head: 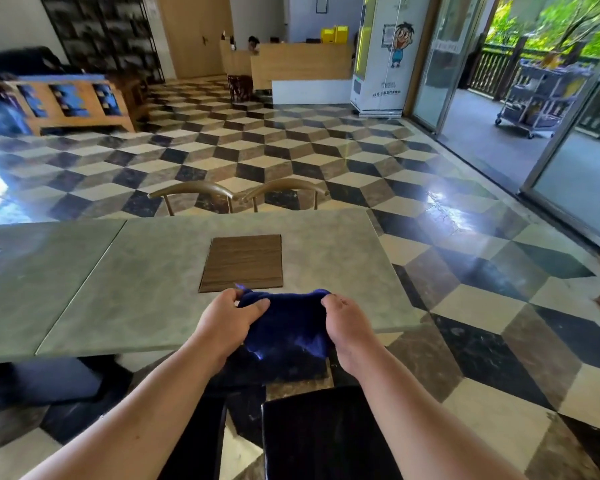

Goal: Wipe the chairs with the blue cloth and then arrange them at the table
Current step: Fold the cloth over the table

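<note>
Dark blue terry, the blue cloth hangs bunched between both hands in the lower centre of the frame, just above the near edge of the grey-green stone-look table. The left hand pinches the cloth's upper left corner, thumb on top and fingers curled under the fabric; the right hand is closed around the upper right edge in the same way, so the cloth sags in a loose pouch between them. A brown wood-grain square panel sits set into the tabletop just beyond the hands. At the far side of the table, centre frame, the curved brass-coloured backs of two chairs stand side by side, the left chair back and the right chair back nearly touching at their tips. At the bottom of the frame, between the forearms, a glossy black chair seat lies below the table's edge, with a second dark seat partly visible to its left. The floor is a cube-pattern tile in black, brown and cream. A wooden reception counter stands in the upper centre.
</note>
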